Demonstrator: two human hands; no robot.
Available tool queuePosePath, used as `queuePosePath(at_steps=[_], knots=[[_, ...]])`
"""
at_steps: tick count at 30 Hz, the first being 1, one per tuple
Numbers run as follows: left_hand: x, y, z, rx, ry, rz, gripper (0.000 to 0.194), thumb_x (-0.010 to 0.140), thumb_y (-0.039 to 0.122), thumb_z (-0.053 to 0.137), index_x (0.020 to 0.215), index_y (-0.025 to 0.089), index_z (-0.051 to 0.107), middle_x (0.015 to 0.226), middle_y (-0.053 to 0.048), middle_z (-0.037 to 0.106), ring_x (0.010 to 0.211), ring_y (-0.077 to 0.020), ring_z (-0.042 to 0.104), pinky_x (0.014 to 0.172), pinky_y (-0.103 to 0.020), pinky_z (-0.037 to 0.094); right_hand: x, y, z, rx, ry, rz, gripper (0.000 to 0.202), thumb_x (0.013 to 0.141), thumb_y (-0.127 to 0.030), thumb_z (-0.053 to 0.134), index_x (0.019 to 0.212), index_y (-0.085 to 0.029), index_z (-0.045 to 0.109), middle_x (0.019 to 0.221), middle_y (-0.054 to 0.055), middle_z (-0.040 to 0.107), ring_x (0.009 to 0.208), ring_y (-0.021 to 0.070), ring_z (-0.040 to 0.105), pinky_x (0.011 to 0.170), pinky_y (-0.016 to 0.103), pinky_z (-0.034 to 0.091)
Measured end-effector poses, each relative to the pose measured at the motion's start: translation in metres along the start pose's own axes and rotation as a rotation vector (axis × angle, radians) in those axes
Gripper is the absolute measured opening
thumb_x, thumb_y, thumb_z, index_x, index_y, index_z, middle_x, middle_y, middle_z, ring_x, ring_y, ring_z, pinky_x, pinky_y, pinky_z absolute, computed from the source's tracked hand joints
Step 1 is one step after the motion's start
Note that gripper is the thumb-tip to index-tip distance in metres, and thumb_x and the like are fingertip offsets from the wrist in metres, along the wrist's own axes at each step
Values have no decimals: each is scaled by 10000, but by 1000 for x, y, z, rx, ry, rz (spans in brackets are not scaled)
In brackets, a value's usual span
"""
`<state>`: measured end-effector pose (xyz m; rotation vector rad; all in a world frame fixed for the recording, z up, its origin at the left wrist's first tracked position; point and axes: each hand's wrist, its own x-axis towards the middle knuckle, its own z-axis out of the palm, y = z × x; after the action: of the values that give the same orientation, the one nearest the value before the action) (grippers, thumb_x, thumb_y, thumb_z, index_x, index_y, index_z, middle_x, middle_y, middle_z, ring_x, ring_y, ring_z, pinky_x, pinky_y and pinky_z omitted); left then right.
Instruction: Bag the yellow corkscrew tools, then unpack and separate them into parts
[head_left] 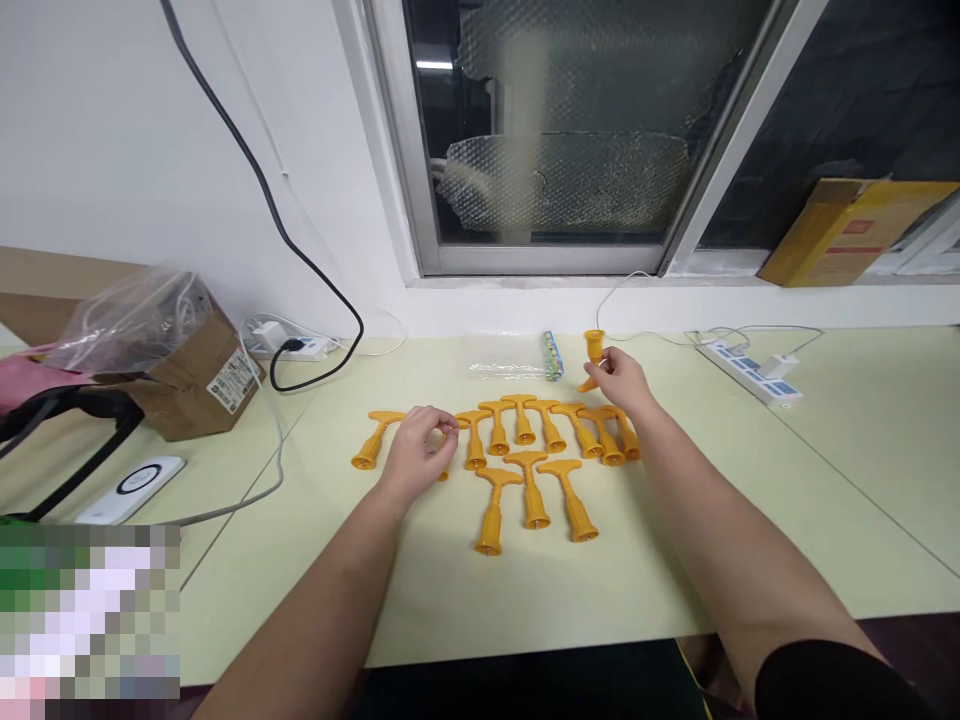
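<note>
My right hand (pixel 621 380) is closed on a yellow T-handled plastic tool (pixel 595 346), held with its cup end up and its handle down near the back of the table. My left hand (pixel 421 445) is over the row, thumb and forefinger pinched together; whether anything is between them is hidden. Part of a yellow T-handled tool (pixel 444 472) shows just under it. Several like it lie in a curved row, among them one at the far left (pixel 375 440) and one in the middle (pixel 523 418). Three more, including a central one (pixel 533 490), lie in front.
A clear plastic bag (pixel 502 356) with a coloured strip lies behind the row. On the right is a power strip (pixel 750 372). At left stand a cardboard box (pixel 199 375), a white charger-like device (pixel 133 490) and cables on the pale table (pixel 442 610). A window is behind.
</note>
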<state>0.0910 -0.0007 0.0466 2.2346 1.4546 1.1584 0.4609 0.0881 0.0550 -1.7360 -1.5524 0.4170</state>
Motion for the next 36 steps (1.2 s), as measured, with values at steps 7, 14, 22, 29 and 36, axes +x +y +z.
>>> queuePosePath(at_steps=[7,14,22,29,36], knots=[[-2,9,7,-19,-5,121,80,878,212,557,862,234,632,841,-35,665,883,-219,623,833,-371,506,-51,2,-9,862,71,114,338,743,-467,782,838,-250,541,609,-64,501,520,111,450,513,256,405],[-4,6,13,-10,35,77,153,881,234,566,1021,233,627,887,-30,660,921,-218,636,891,-377,505,-51,15,-7,1069,88,246,387,768,-538,729,983,-270,552,912,44,738,778,183,687,636,289,576],[23,-4,11,105,-7,-95,279,872,245,547,1145,257,602,965,-28,677,987,-234,633,871,-369,498,-47,29,6,947,155,188,412,736,-522,760,1015,-282,577,915,-5,668,802,167,695,667,285,572],[22,28,34,58,-116,54,233,894,241,554,1119,259,613,1023,-35,700,1050,-245,637,935,-396,491,-59,13,2,588,125,18,331,827,-452,655,1078,-237,665,878,18,637,767,171,588,685,305,492],[-5,48,51,-97,-207,113,413,936,278,581,1329,275,455,1018,-38,739,1125,-254,678,976,-445,519,-88,-19,8,636,-295,-223,308,864,-464,682,1027,-293,485,785,-49,572,590,129,461,545,258,357]])
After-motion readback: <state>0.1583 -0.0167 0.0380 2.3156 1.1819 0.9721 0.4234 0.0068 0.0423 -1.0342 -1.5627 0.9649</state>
